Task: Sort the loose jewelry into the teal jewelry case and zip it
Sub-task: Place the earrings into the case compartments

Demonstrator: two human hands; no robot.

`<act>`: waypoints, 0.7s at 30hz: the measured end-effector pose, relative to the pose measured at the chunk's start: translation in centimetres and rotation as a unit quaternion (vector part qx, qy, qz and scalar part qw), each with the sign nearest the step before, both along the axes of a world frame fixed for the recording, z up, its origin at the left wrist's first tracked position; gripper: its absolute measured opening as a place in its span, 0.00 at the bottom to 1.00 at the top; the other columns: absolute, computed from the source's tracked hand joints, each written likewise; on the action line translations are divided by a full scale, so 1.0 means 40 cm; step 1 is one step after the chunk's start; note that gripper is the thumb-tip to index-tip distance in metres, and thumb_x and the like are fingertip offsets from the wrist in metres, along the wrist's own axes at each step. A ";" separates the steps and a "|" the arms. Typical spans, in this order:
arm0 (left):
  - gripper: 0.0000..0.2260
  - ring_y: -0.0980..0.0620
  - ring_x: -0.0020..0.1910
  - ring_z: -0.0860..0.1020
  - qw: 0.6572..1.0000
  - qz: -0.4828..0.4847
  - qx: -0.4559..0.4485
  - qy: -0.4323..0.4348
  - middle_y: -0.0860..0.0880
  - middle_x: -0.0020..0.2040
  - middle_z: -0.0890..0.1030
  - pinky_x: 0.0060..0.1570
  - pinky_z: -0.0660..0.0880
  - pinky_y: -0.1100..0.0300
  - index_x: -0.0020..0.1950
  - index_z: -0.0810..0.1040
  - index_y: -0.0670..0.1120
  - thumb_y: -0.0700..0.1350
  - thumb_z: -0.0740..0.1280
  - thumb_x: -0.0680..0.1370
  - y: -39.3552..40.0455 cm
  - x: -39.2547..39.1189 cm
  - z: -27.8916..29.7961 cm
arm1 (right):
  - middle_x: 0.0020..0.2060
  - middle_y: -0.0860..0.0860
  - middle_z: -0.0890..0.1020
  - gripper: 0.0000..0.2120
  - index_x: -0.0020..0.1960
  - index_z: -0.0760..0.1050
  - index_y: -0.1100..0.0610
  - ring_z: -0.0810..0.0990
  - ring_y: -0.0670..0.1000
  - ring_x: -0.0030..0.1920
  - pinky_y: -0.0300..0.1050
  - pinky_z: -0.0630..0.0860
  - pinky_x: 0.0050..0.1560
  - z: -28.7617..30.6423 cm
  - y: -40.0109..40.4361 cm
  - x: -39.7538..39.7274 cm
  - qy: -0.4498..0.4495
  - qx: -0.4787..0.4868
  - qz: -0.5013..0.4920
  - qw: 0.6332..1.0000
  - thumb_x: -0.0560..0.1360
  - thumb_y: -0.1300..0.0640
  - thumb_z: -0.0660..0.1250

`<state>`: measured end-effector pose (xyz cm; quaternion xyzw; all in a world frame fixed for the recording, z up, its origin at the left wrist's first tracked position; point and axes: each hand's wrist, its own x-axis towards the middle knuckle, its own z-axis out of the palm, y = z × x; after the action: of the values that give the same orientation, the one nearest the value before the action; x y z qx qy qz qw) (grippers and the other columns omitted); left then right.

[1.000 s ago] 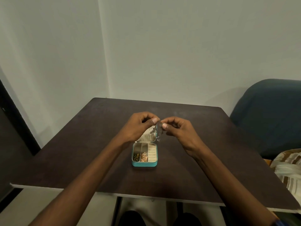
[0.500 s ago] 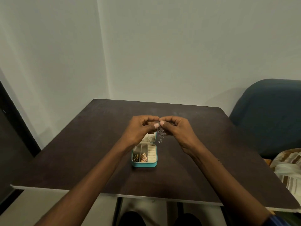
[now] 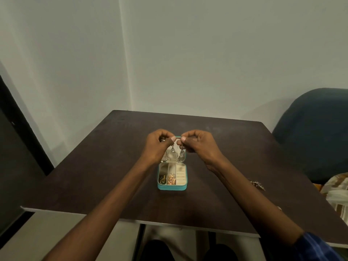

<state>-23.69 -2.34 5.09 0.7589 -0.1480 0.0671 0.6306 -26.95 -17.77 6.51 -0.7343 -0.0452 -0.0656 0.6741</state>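
Observation:
The teal jewelry case [image 3: 172,187] lies open in the middle of the dark table, its lid raised toward the wall. Gold pieces [image 3: 171,179] and dark green pieces [image 3: 162,179] fill its front left compartments. My left hand [image 3: 158,146] pinches one silver drop earring [image 3: 172,149] above the lid. A second silver drop earring [image 3: 181,154] hangs from the pinched fingers of my right hand [image 3: 199,146]. The two hands are a small gap apart.
A loose silvery jewelry piece [image 3: 258,185] lies on the dark table [image 3: 94,176] beside my right forearm. A dark blue chair [image 3: 316,132] stands at the right, with striped fabric [image 3: 337,193] below it. Walls close the corner behind the table.
My hands have drawn apart. The silver earrings that hung together between the fingertips are now separated, one in each hand, over the open lid.

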 end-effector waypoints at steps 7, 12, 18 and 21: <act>0.02 0.51 0.34 0.77 0.996 0.016 0.068 0.063 0.45 0.36 0.80 0.35 0.75 0.60 0.42 0.77 0.42 0.39 0.67 0.75 0.027 0.041 -0.079 | 0.39 0.57 0.84 0.02 0.44 0.76 0.60 0.80 0.47 0.34 0.39 0.77 0.37 -0.044 0.031 0.038 0.032 -0.051 0.007 0.998 0.75 0.63 0.66; 0.03 0.59 0.31 0.77 0.982 0.024 0.172 0.070 0.52 0.33 0.79 0.30 0.71 0.70 0.41 0.78 0.44 0.41 0.69 0.75 0.038 0.055 -0.124 | 0.39 0.56 0.83 0.02 0.45 0.76 0.61 0.80 0.48 0.36 0.42 0.78 0.39 -0.065 0.043 0.049 0.047 -0.058 0.012 0.997 0.76 0.63 0.65; 0.03 0.58 0.37 0.78 0.962 0.034 0.267 0.050 0.54 0.37 0.79 0.33 0.72 0.66 0.41 0.76 0.47 0.43 0.69 0.75 0.040 0.064 -0.139 | 0.41 0.60 0.84 0.02 0.45 0.76 0.61 0.80 0.52 0.39 0.50 0.79 0.46 -0.079 0.046 0.059 0.053 -0.062 0.012 0.997 0.75 0.64 0.65; 0.03 0.60 0.37 0.77 0.956 0.019 0.289 0.051 0.53 0.39 0.80 0.35 0.72 0.65 0.41 0.76 0.48 0.43 0.68 0.75 0.038 0.069 -0.146 | 0.42 0.60 0.84 0.02 0.45 0.76 0.62 0.80 0.52 0.39 0.50 0.79 0.46 -0.082 0.047 0.063 0.051 -0.071 0.012 0.996 0.75 0.63 0.66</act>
<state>-20.93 -0.80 -0.75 0.9139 -0.1141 -0.0055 0.3895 -24.43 -15.88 3.22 -0.7824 -0.0239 -0.0166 0.6221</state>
